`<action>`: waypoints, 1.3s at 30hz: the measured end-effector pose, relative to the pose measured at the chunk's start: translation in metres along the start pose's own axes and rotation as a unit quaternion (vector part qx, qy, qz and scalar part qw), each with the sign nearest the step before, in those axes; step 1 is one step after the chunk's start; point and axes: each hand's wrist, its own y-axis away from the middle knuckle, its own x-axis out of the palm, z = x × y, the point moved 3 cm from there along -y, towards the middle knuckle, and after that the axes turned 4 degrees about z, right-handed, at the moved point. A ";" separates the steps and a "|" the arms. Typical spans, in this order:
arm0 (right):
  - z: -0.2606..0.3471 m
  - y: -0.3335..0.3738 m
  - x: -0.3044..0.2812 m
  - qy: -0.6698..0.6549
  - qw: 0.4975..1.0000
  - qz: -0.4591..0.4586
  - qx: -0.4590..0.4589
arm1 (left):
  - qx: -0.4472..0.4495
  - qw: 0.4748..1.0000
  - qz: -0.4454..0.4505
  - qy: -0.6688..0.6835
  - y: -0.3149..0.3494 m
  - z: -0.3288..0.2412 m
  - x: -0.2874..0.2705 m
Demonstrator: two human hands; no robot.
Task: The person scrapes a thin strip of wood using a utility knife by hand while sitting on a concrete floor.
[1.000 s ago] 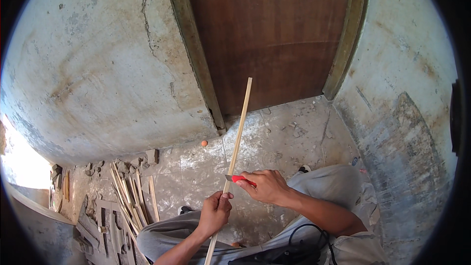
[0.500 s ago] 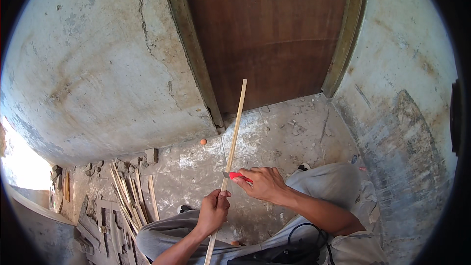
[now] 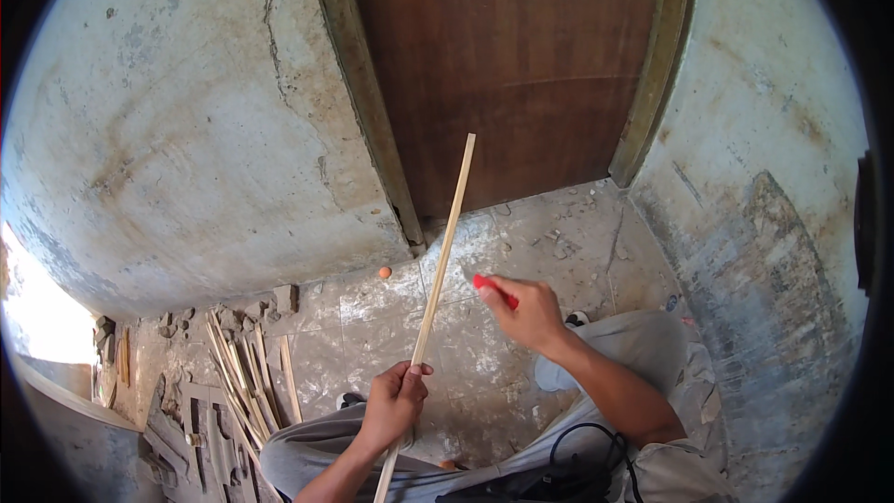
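Cracked wall: the pale, stained wall (image 3: 186,130) fills the side left of the brown door (image 3: 521,84); a long crack runs down it.
Slotted board: the grey slotted board (image 3: 212,428) lies on the floor (image 3: 321,349), well left of the door and nearer the person.
Loose slats: a bundle of thin wooden slats (image 3: 247,377) leans in a loose fan just right of that board, also left of the door and nearer the person.
Orange ball: the small round orange thing (image 3: 386,272) sits on the floor near the door's lower left corner, where it was before.
Left hand: the left hand (image 3: 393,402), well short of the door on the person's side, is curled closed around the wooden strip (image 3: 447,251); it sits slightly lower and further left than half a second ago.
Wooden strip: long, pale and tilted, it runs from the person's lap toward the door, its far end seen against the lower part of the door; that end shows a little higher than half a second ago.
Cutter: the red-handled cutter (image 3: 486,283) is below the door in view, just right of the strip and apart from it; half a second ago its blade lay against the strip. The blade is now blurred.
Right hand: the right hand (image 3: 533,317), below the door, has its fingers wrapped around the cutter's handle; it is higher and further right than before.
Right wall: the worn, grey-patched wall (image 3: 782,121) rises right of the door.
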 end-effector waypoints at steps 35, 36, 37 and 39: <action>0.025 0.031 0.028 0.017 0.978 0.200 -0.052 | 0.092 0.960 -0.077 -0.254 -0.002 0.014 0.011; 0.024 0.032 0.029 0.017 0.978 0.201 -0.052 | 0.089 0.959 -0.079 -0.256 -0.002 0.016 0.010; 0.023 0.033 0.030 0.016 0.977 0.204 -0.053 | 0.086 0.959 -0.080 -0.259 -0.003 0.017 0.010; 0.023 0.033 0.031 0.016 0.977 0.207 -0.053 | 0.086 0.955 -0.085 -0.269 -0.002 0.017 0.011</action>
